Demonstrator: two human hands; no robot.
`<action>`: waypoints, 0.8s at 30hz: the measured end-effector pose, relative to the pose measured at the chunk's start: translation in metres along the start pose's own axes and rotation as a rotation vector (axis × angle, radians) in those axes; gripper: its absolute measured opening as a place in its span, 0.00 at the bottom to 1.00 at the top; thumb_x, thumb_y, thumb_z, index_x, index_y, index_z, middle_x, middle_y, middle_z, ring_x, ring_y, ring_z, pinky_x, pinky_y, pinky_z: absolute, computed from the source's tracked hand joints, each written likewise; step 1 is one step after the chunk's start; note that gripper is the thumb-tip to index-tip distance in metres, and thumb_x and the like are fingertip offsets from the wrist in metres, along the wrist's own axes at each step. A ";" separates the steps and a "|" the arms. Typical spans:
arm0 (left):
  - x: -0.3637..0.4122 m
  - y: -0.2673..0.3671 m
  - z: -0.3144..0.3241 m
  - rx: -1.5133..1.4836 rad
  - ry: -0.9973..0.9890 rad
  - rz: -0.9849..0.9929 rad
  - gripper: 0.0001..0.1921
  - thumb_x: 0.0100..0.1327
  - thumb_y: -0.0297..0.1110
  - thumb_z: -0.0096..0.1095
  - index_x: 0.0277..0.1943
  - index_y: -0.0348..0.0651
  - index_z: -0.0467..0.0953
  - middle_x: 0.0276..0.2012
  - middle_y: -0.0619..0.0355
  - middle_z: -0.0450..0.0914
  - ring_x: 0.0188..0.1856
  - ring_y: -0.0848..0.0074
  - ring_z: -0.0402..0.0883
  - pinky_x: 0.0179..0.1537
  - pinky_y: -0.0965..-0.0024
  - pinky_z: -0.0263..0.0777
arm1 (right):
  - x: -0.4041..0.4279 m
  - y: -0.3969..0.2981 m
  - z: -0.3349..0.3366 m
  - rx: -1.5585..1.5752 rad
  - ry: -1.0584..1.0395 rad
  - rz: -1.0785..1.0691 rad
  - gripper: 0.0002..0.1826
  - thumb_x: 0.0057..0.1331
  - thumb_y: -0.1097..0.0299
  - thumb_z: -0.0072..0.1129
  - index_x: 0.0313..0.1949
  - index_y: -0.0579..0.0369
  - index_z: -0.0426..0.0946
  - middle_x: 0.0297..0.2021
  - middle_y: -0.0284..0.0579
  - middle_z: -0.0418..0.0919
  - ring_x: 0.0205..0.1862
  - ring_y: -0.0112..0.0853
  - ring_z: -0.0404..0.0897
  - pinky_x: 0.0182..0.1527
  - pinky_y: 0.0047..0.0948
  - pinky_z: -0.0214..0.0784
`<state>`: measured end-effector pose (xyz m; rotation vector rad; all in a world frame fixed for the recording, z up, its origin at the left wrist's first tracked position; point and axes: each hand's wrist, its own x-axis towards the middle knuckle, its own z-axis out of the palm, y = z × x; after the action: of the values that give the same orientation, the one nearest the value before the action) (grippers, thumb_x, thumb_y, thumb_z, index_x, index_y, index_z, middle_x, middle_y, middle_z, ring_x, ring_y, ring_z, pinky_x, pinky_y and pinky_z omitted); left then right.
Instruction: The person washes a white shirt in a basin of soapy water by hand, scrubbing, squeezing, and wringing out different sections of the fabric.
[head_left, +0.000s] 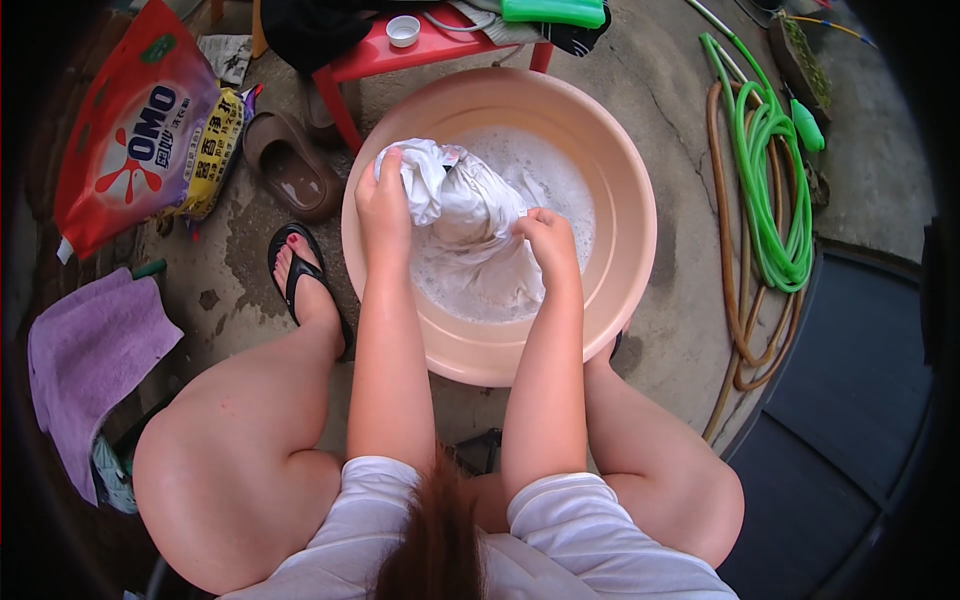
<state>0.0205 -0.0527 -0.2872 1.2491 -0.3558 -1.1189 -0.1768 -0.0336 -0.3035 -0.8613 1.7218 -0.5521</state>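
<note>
A wet white garment (480, 195) is lifted partly out of sudsy water (566, 176) in a wide peach plastic basin (626, 217). My left hand (384, 202) grips a bunched end of the cloth near the basin's left side. On the right, my right hand (551, 238) pinches another part of the fabric between thumb and fingers. The lower folds of the garment hang into the foam, where their ends are hidden. A small dark and reddish patch shows on the cloth between my hands.
Behind the basin is a red stool (427, 52) bearing a white cap (403, 31) and a green object (553, 11). An OMO detergent bag (135, 142) and brown clogs (294, 165) are at left, above a purple towel (97, 352). A coiled green hose (772, 187) lies right.
</note>
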 end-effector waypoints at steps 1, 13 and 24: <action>-0.003 0.002 0.002 -0.003 -0.001 -0.004 0.15 0.68 0.37 0.51 0.44 0.30 0.76 0.37 0.56 0.80 0.38 0.77 0.78 0.41 0.75 0.70 | -0.002 -0.002 -0.002 0.015 0.026 -0.008 0.04 0.49 0.72 0.57 0.25 0.58 0.75 0.21 0.32 0.72 0.26 0.22 0.67 0.31 0.23 0.59; 0.005 0.004 -0.011 0.047 0.161 0.009 0.15 0.65 0.36 0.55 0.39 0.28 0.77 0.32 0.58 0.79 0.34 0.80 0.75 0.38 0.77 0.67 | -0.001 -0.002 -0.035 0.492 0.268 -0.208 0.09 0.59 0.71 0.43 0.25 0.58 0.72 0.20 0.31 0.66 0.24 0.20 0.63 0.28 0.22 0.54; 0.011 0.018 -0.022 0.463 -0.017 0.006 0.16 0.57 0.37 0.61 0.30 0.27 0.79 0.21 0.63 0.76 0.23 0.83 0.70 0.26 0.76 0.61 | -0.025 -0.041 -0.084 0.786 0.788 -0.466 0.07 0.53 0.76 0.40 0.19 0.57 0.65 0.21 0.39 0.67 0.25 0.27 0.66 0.30 0.27 0.58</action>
<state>0.0509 -0.0510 -0.2827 1.6407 -0.6568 -1.0757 -0.2418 -0.0440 -0.2321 -0.4651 1.7099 -1.9274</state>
